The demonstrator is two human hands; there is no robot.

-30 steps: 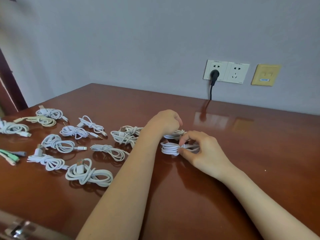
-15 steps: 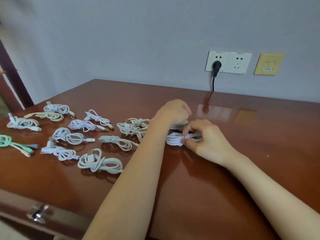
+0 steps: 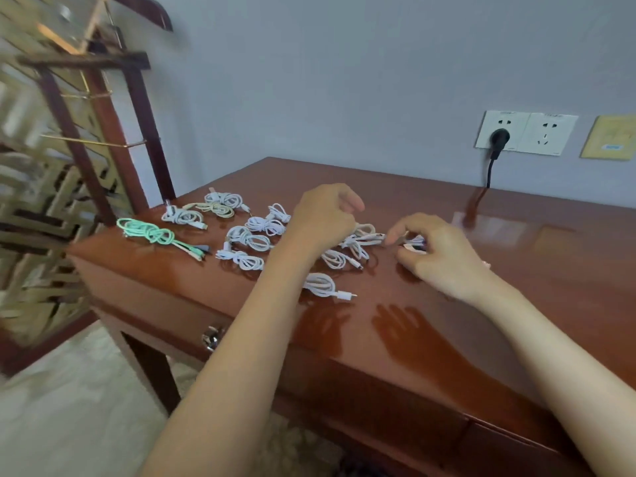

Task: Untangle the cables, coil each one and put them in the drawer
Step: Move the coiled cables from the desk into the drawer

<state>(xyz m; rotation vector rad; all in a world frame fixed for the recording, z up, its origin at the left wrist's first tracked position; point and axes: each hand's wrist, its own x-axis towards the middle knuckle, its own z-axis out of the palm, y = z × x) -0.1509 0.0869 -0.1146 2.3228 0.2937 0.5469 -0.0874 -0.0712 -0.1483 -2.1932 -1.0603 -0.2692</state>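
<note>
Several coiled white cables (image 3: 253, 239) lie on the left half of the brown table (image 3: 516, 270), with a mint-green cable (image 3: 151, 234) at the left corner. My left hand (image 3: 325, 216) is curled over a white cable (image 3: 364, 232) in the middle of the group; its fingertips are hidden. To its right, my right hand (image 3: 440, 253) pinches a small white coil (image 3: 415, 243) just above the tabletop. A loose coil (image 3: 321, 284) with its plug pointing right lies nearest the front edge. The drawer (image 3: 161, 301) under the tabletop is closed, its metal handle (image 3: 211, 337) beside my left forearm.
A black plug (image 3: 499, 137) sits in the wall socket, its cord dropping behind the table. A wooden lattice screen (image 3: 69, 166) stands close to the table's left end. Pale floor (image 3: 69, 407) lies below the front edge.
The view has pulled back and swung left, bringing the drawer front and screen into sight. My hands have drawn slightly apart, each still on its cable.
</note>
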